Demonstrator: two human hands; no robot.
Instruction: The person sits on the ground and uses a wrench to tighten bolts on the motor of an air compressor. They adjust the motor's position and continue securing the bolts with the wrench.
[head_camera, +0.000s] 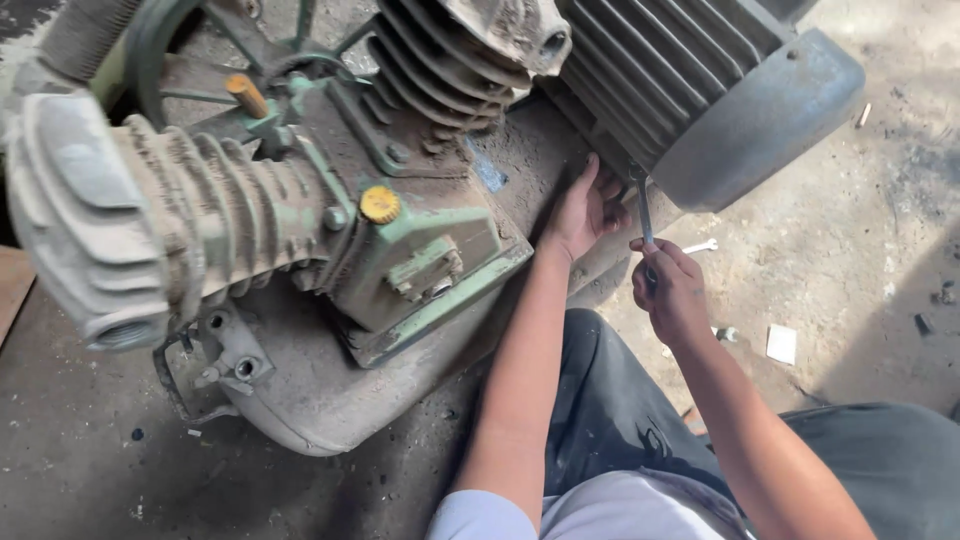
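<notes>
Under the grey ribbed electric motor (690, 80), at its lower left edge, I am seeing a slim metal wrench (645, 222) standing nearly upright, its top end reaching up against the motor's underside where the motor is sitting on the tank (330, 400). My right hand (672, 292) is curling closed around the lower end of the wrench, fingers wrapped over the shaft just below and slightly right of the motor's base. My left hand (585, 212) is lying mostly open, fingers spread and pressing flat against the dark plate just left of the wrench, its fingertips touching the motor's bottom edge; it is gripping nothing that I can make out.

Left of the motor, the green compressor pump (400, 240) with its dusty finned cylinders is sitting on the same tank, a round yellow cap (380, 204) showing on top of the green housing. Right of the motor and below it, a second small wrench (700, 246) is lying on the concrete floor (860, 260), just beside my right hand, and a small white scrap (781, 343) is lying farther out on the floor. Below the motor, my dark trousers (610, 410) are filling the lower part of the view.
</notes>
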